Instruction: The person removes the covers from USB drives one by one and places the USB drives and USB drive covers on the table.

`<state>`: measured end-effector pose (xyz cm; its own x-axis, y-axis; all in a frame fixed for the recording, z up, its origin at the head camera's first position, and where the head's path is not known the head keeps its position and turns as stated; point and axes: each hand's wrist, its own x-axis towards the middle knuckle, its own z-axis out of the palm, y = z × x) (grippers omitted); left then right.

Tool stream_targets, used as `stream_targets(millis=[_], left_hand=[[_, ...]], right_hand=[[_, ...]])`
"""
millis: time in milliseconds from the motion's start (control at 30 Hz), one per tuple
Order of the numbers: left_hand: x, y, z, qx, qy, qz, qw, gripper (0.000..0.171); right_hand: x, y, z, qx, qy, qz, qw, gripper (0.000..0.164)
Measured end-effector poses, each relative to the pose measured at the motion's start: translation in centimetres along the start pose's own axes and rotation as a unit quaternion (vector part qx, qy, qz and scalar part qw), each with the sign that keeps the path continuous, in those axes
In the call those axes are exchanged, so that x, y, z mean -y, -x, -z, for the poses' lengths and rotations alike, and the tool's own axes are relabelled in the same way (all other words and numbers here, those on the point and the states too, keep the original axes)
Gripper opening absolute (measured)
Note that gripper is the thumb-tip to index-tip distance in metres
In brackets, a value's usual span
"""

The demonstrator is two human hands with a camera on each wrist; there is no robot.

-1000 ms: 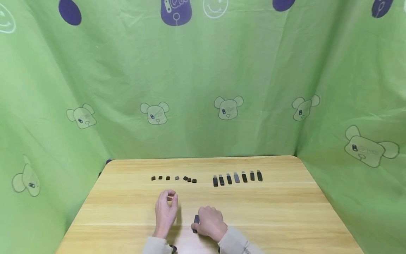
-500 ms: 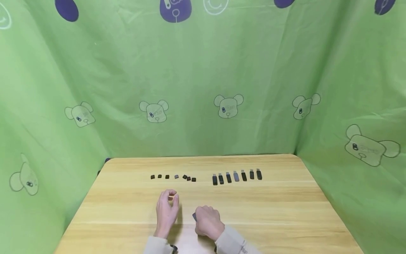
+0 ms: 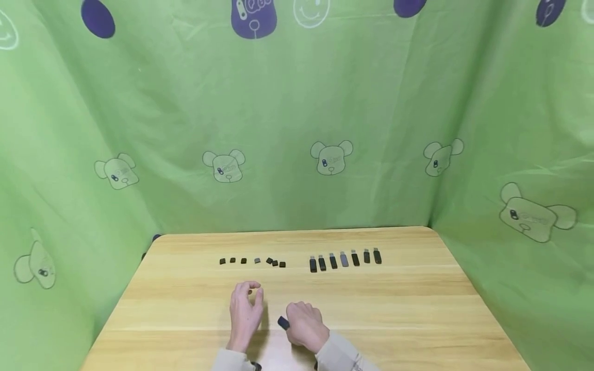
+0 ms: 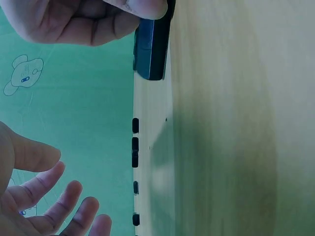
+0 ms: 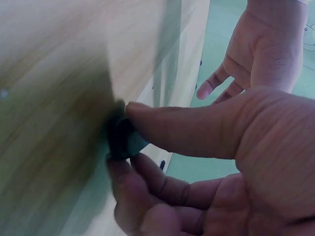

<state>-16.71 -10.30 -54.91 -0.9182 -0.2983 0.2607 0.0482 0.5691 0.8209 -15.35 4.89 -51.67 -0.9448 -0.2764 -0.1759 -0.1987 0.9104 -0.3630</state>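
Observation:
In the head view my right hand point(image 3: 306, 325) pinches a dark USB flash drive point(image 3: 283, 323) between thumb and fingers, close over the table. One end of the drive sticks out to the left, past the fingers. The left wrist view shows that dark blue-black end of the drive point(image 4: 153, 54) beneath the right thumb. From the right wrist the drive point(image 5: 125, 135) looks blurred, and my fingers hide part of it. My left hand point(image 3: 246, 314) is raised to the left of it, palm turned inward, fingers loosely bent and holding nothing.
Several small dark caps point(image 3: 243, 260) lie in a row at the back left of the wooden table point(image 3: 408, 314). Several USB flash drives without caps point(image 3: 344, 259) stand in line at the back right, metal plugs pointing away. A green curtain point(image 3: 278, 201) surrounds the table.
The flash drive has turned in the right hand: it pointed nearly straight away from me, was mostly covered, and now leans out to the upper left. The left hand has barely moved.

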Motion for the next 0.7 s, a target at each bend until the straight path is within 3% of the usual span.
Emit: stream_targets(millis=[467, 700], left_hand=[[-0.3, 0.5, 0.1, 0.016, 0.001, 0.012, 0.9998, 0.01], [-0.5, 0.4, 0.0, 0.02, 0.006, 0.01, 0.9997, 0.009]], right_hand=[[-0.9, -0.1, -0.8, -0.013, -0.023, 0.028, 0.999, 0.025], [-1.9, -0.8, 0.9, -0.037, -0.104, 0.043, 0.993, 0.027]])
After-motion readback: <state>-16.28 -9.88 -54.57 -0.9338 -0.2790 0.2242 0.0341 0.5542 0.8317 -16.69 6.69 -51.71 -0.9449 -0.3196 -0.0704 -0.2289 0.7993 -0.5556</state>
